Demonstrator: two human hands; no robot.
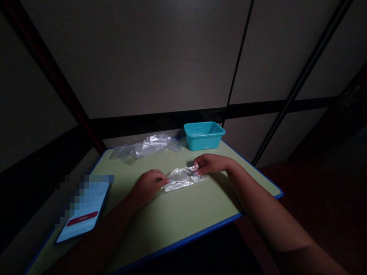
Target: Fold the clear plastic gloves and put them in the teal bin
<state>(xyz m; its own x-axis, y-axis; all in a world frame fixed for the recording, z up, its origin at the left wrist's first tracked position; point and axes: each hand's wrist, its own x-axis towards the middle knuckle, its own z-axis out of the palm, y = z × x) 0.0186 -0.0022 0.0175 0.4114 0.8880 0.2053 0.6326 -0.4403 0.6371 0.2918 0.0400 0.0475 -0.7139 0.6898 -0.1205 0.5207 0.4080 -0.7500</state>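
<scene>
A clear, crinkled plastic bag (183, 178) lies folded into a strip on the light table, between my two hands. My left hand (149, 185) pinches its left end with thumb and fingers. At the other end, my right hand (210, 164) has its fingers closed on the upper right corner. More clear plastic bags (146, 147) lie in a loose, rumpled heap toward the back left of the table. Behind my right hand stands a turquoise plastic basket (204, 143); only part of its inside shows.
The small table (172, 221) has a blue edge and stands against a panelled cabinet (160, 57). A phone (86, 214) with a lit screen lies at the table's left side, near my left forearm. The room is dim.
</scene>
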